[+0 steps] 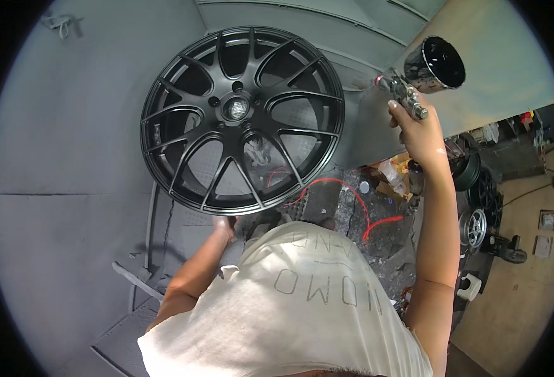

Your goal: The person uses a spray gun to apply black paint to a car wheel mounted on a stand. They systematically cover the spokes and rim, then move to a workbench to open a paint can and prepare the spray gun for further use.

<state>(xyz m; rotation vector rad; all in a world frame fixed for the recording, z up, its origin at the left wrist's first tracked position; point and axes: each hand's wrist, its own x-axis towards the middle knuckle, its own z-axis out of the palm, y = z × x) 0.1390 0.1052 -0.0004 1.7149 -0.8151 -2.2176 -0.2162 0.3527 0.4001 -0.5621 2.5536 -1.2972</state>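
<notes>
A matte black alloy wheel (242, 119) stands upright before grey booth walls (70, 157), the left hand (225, 225) gripping its lower rim. The right hand (420, 133) is raised well to the wheel's right, fingers wrapped round a spray gun (409, 88) (open black cup on top). A red hose (352, 201) loops below.

One large black multi-spoke wheel (242, 119) sits above the left hand (225, 225). One spray gun (404, 94), carrying one open paint cup (439, 64), is in the right hand (418, 132). Below that hand, to its right, stands one silver wheel (475, 227); one red hose (346, 195) runs between the hands.
</notes>
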